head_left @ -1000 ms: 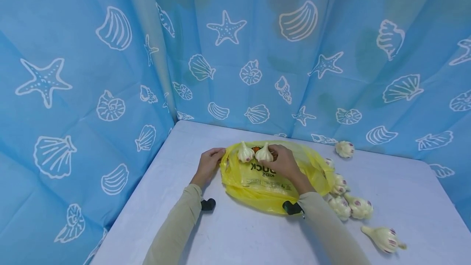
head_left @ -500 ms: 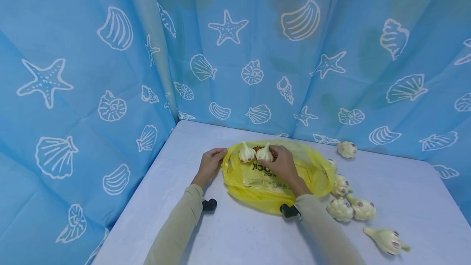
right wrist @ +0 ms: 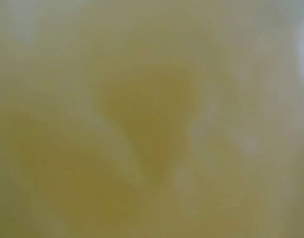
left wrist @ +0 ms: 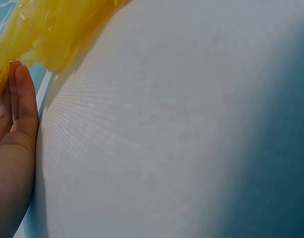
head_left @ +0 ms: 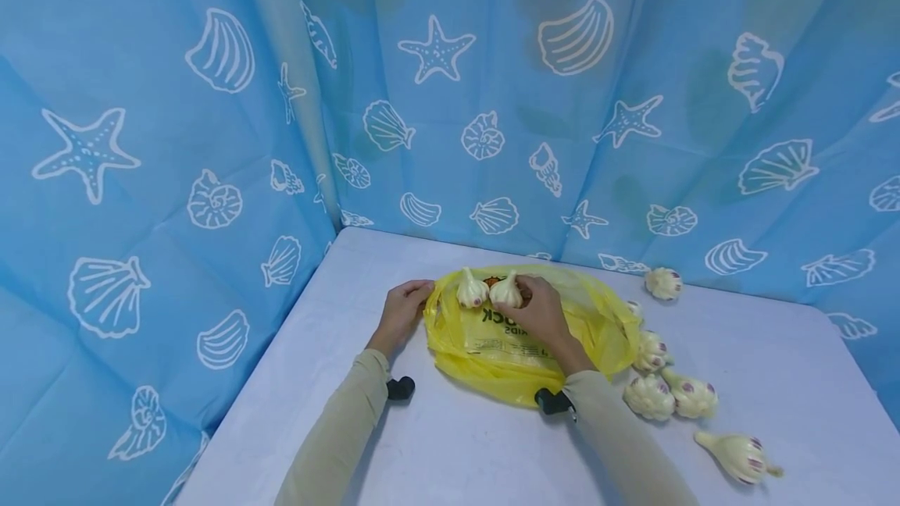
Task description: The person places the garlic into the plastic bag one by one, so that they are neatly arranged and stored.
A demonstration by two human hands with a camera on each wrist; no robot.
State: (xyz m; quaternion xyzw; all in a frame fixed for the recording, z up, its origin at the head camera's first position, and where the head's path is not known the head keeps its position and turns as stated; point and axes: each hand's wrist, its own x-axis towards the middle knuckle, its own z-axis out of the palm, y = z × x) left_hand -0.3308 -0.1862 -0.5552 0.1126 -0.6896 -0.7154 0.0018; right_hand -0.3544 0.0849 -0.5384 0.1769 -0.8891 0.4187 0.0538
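A yellow plastic bag [head_left: 506,385] with dark printing lies spread on the table in the head view. My left hand [head_left: 401,317] pinches its left edge; in the left wrist view the fingers [left wrist: 26,94] reach up to the yellow film, and the thumb is hidden. My right hand [head_left: 540,317] holds a garlic bulb [head_left: 505,293] over the bag, thumb in front and stem pointing up. Just left of it, a second garlic bulb [head_left: 472,290] sits upright on the bag. The right wrist view is only a yellow blur, with the plastic close to the camera.
Right of the bag lie several more garlic bulbs, among them a long-stemmed bulb [head_left: 741,459] nearest the front and a lone bulb [head_left: 663,284] at the back edge. The white table [head_left: 464,459] meets a blue shell-patterned curtain [head_left: 436,139] behind and at left.
The head view has shifted slightly. Both hands, the bag and the garlic bulbs keep nearly the same places.
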